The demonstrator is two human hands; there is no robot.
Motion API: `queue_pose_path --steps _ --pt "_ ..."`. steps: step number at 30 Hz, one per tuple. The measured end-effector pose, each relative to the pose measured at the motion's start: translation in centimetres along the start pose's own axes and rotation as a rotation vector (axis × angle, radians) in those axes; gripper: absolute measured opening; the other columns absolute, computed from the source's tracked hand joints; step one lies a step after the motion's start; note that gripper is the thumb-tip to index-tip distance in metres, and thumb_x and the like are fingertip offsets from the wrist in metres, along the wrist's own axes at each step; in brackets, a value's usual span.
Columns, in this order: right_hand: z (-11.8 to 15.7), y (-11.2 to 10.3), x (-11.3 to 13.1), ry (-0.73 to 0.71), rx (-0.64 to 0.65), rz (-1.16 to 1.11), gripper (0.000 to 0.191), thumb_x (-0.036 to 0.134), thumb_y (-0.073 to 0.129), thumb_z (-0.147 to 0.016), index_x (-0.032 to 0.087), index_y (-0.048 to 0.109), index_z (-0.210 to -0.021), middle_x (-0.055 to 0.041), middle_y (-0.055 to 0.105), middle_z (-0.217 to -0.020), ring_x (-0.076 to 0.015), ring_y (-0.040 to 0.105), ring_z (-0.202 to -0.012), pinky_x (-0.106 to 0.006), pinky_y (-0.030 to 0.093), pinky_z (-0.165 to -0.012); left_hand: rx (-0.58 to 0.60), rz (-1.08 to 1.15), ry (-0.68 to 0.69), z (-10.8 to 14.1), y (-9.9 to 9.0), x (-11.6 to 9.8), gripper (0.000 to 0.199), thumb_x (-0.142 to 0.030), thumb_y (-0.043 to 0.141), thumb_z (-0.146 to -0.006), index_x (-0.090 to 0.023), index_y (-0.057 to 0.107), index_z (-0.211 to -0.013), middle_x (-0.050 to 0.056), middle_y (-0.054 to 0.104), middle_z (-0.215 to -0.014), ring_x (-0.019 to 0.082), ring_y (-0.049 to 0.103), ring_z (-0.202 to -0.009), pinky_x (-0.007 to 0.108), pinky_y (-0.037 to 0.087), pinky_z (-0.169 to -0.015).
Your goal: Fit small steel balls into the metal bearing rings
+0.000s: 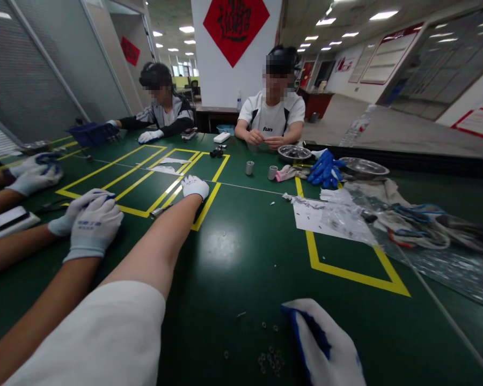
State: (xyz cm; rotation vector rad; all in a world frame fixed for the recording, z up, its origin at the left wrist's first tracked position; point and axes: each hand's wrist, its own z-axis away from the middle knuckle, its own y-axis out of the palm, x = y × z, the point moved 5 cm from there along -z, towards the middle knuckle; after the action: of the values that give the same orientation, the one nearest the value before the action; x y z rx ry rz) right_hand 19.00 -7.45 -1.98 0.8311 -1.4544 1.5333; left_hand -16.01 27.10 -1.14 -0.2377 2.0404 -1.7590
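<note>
My left arm reaches far forward over the green table (241, 246). The white-gloved left hand (195, 186) rests by the yellow tape lines, its fingertips too small to make out. A metal cylinder (156, 212) lies to its left and nearer to me. At the bottom, my right hand (324, 343) wears a white glove with a blue palm. Its thumb and index finger come together, and whatever may be between them is hidden. Just left of it are several small metal nuts (270, 360), with a thin pin (240, 314) farther off.
Another person's gloved hands (94, 225) are close beside my left arm. Two people sit across the table. Metal cups (249, 168), steel dishes (294, 153), blue gloves (325, 169), paper (326, 217) and plastic bags lie toward the right. A blue bin (90, 134) stands far left.
</note>
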Motion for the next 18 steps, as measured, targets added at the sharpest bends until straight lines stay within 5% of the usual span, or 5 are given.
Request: queue_pose_path --steps 4,9,18 --pt "0.1 0.2 0.3 0.014 -0.122 -0.035 0.051 0.073 0.054 -0.095 0.028 0.078 -0.101 -0.0085 0.079 -0.104 -0.031 0.074 -0.095 -0.04 0.064 -0.074 -0.013 0.016 0.105 4.5 0.0 -1.8 0.063 -0.034 0.038 -0.101 0.002 0.054 -0.15 0.031 0.049 -0.16 0.039 0.043 -0.152 0.053 0.031 -0.126" --pt "-0.8 0.5 0.4 -0.133 -0.059 -0.1 0.051 0.069 0.055 -0.095 0.024 0.079 -0.101 -0.0105 0.078 -0.104 -0.0312 0.074 -0.096 -0.04 0.064 -0.076 -0.019 0.027 0.222 10.6 -0.2 -3.4 0.059 -0.034 0.04 -0.101 0.002 0.057 -0.146 0.031 0.054 -0.155 0.04 0.048 -0.148 0.054 0.032 -0.125" --pt "-1.5 0.8 2.2 -0.249 -0.128 -0.124 0.044 0.056 0.054 -0.094 0.019 0.077 -0.095 -0.0129 0.078 -0.096 -0.0279 0.072 -0.086 -0.04 0.062 -0.076 0.12 0.06 0.455 19.6 0.1 -5.2 0.07 -0.046 0.042 -0.103 -0.003 0.046 -0.158 0.026 0.04 -0.168 0.038 0.034 -0.16 0.051 0.022 -0.132"
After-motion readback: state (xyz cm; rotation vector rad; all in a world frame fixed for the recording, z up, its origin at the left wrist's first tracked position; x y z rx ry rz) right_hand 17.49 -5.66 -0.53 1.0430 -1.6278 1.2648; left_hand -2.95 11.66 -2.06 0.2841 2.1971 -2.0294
